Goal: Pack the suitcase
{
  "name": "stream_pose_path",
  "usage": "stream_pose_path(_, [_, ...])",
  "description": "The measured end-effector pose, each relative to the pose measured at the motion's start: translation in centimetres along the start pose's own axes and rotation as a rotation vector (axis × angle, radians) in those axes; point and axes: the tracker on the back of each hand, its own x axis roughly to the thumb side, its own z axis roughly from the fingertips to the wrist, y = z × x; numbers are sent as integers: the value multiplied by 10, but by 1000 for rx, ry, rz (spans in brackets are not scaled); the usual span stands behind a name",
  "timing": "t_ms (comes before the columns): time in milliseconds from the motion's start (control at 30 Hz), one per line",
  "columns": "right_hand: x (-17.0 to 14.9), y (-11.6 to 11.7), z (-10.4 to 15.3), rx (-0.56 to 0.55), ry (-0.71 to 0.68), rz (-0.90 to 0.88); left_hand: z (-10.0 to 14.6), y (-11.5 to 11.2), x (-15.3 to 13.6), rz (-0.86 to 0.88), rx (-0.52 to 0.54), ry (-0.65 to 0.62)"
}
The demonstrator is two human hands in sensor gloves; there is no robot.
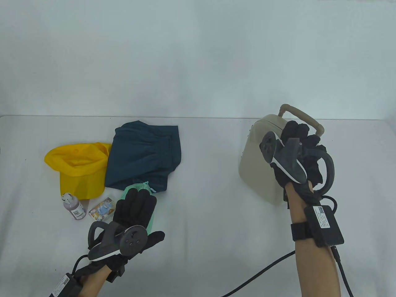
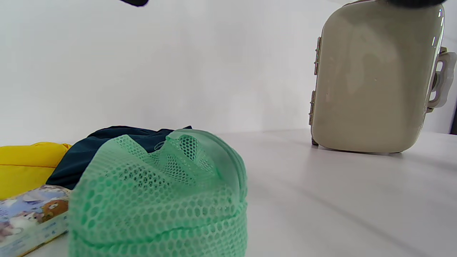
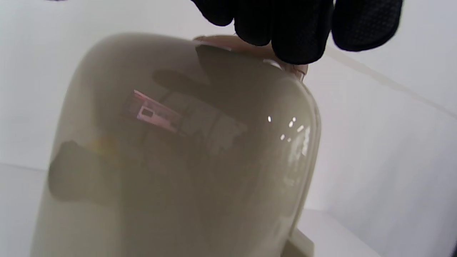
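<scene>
We see the beige suitcase [image 1: 258, 161] standing upright on the right side of the white counter [image 1: 201, 198], closed, its tall side going up and down. Its handle [image 1: 304, 119] is at the top, on the far side. Our right hand [image 1: 298, 145] sits on the top of the suitcase, and its fingers [image 3: 296, 32] curl over the top edge by the handle, so this grip holds the suitcase. Well apart on the left, our left hand [image 1: 133, 213] lies flat with straight fingers on a green mesh bag [image 2: 160, 200], so this grip is open and only rests there. Behind the bag lie dark blue shorts [image 1: 144, 154], with a yellow cap [image 1: 79, 168] to their left. A small bottle [image 1: 74, 206] and a little picture packet [image 1: 102, 209] lie just beside the left hand.
</scene>
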Motion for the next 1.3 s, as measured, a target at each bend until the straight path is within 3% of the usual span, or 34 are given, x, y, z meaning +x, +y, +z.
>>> stream_pose_path(167, [3, 15, -9, 115, 10, 34, 0, 0, -1, 2, -5, 7])
stream_pose_path(367, [1, 28, -15, 114, 22, 48, 0, 0, -1, 3, -14, 9])
stream_pose_path(733, [-4, 17, -38, 239, 23, 17, -1, 0, -3, 7, -29, 18])
stream_pose_path(800, [-6, 19, -40, 276, 6, -60, -2, 0, -4, 12, -28, 21])
stream_pose_path(1300, [13, 10, -20, 175, -235, -86, -3, -1, -7, 17, -44, 47])
